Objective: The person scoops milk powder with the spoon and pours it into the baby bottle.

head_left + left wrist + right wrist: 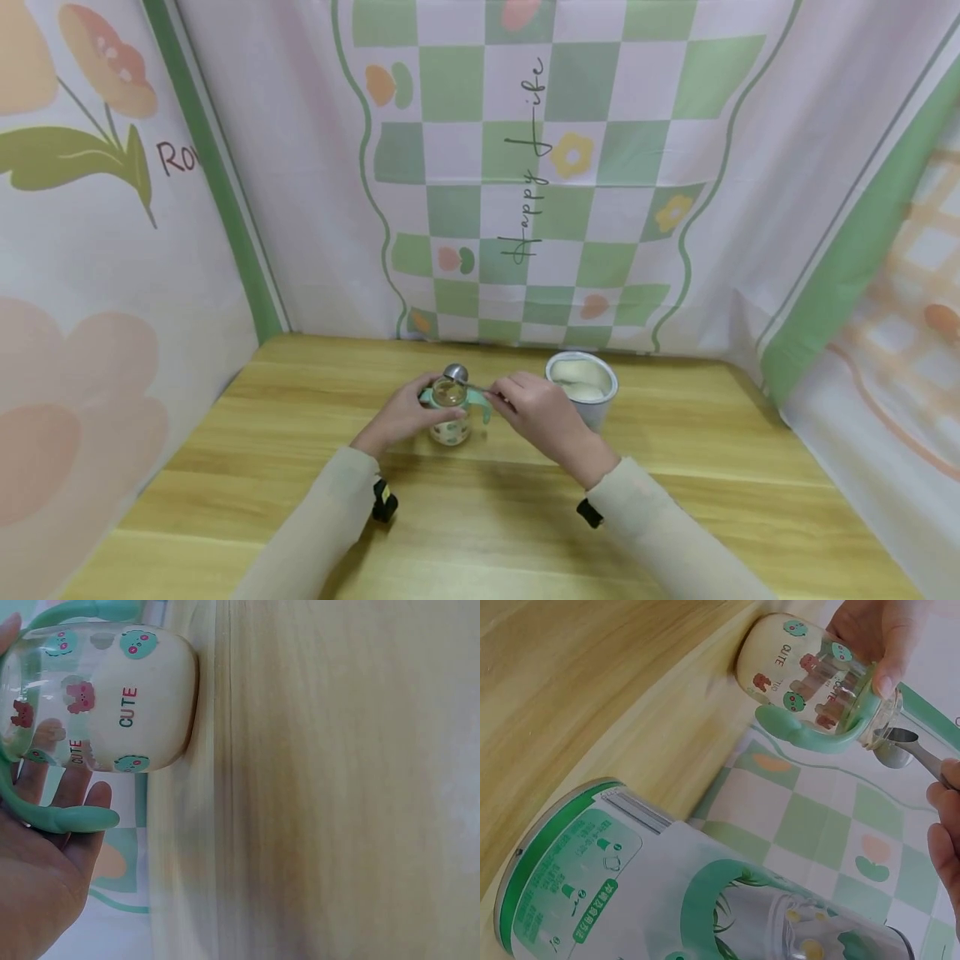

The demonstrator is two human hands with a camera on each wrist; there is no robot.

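In the middle of the head view, the left hand (401, 417) holds the little bottle (451, 432) near its top, with the thumb across the front and the fingers round the back. That grip likely stops the bottle from tipping while its top stays free. The bottle seems to stand upright on the wooden table (465, 533), so the table can carry its weight. Its green handles (480, 405) stick out at the sides. Just right of it, the right hand (543, 417) pinches the thin end of a metal scoop (455, 374). The round end is over the bottle's mouth, maybe so that nothing lands outside. How much is in the scoop, one cannot tell. Pale stuff (166, 705) fills the low part of the bottle. The open tin (597, 414) is behind the right hand, right of the middle, probably there to be easy to reach.
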